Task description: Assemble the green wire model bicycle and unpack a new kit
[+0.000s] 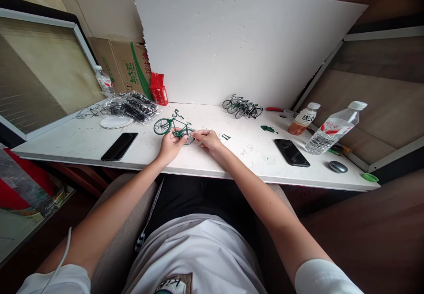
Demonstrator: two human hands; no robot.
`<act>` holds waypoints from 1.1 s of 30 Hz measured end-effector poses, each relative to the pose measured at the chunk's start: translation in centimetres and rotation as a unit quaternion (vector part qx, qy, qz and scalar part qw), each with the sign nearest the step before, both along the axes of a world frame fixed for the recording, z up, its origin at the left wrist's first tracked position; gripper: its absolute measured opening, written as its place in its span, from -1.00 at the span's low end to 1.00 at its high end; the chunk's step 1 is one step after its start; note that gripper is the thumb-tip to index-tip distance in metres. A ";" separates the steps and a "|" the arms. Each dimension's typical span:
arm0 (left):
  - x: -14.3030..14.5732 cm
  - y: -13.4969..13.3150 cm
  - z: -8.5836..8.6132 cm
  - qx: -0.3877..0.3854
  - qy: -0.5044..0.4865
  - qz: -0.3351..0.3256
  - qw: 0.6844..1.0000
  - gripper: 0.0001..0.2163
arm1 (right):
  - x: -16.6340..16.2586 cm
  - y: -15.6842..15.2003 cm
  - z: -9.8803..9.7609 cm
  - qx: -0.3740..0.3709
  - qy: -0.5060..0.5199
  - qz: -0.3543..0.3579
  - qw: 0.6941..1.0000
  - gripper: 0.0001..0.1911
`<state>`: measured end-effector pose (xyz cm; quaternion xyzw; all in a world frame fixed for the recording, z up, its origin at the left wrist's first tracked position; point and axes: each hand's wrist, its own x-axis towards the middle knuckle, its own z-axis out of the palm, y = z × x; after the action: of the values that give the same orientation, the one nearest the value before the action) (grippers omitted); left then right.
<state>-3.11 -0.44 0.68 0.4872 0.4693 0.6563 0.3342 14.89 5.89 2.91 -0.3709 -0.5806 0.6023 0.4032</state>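
Observation:
A small green model bicycle stands on the white table just ahead of me. My left hand is closed on its frame near the rear wheel. My right hand pinches at the rear wheel from the right, fingers pressed together. Whether a small part sits between those fingertips is too small to tell. Two tiny dark parts lie just right of my right hand.
Several finished model bicycles stand at the back. A black phone lies left, another phone right. Bagged parts, a white disc, a red packet, two bottles, a mouse and a green cap surround them.

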 end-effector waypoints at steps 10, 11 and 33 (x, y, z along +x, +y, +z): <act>-0.1 0.3 -0.3 0.005 -0.004 0.011 1.000 -0.49 | -0.4 -0.3 0.1 0.038 -0.020 -0.021 0.999 -0.45; -0.1 0.4 -0.3 0.006 -0.005 0.012 1.000 -0.49 | -0.4 -0.3 0.1 0.040 -0.015 -0.023 0.999 -0.44; -0.3 0.6 -0.6 0.033 -0.012 0.000 0.999 -0.42 | -0.6 0.7 -1.1 0.187 0.035 -0.102 0.977 -0.33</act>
<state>-3.37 0.21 0.04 0.4899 0.4435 0.6773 0.3233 14.28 6.63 1.79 -0.3248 -0.6273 0.4519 0.5448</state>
